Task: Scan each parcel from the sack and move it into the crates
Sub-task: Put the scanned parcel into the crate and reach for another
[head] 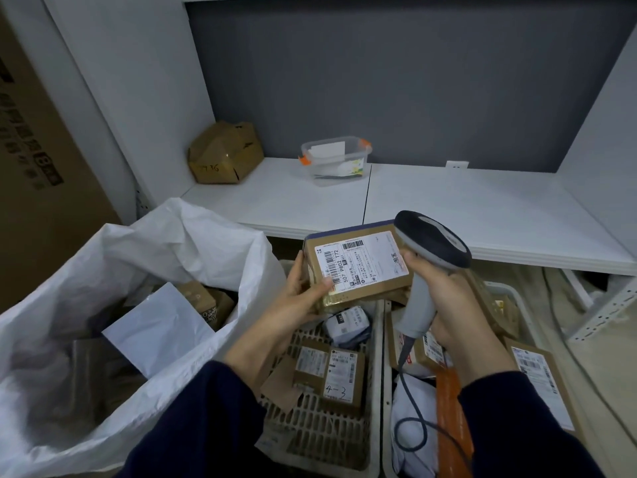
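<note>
Cardboard parcel pinched in left hand fingers, right hand wrapping scanner; crates part-filled, sack holds more.

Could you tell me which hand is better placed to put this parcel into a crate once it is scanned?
Left. The left hand already holds the parcel above the left crate; the right hand grips the scanner.

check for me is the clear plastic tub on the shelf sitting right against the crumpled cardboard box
No, the plastic tub stands apart from the crumpled box, with bare white shelf showing between them.
</note>
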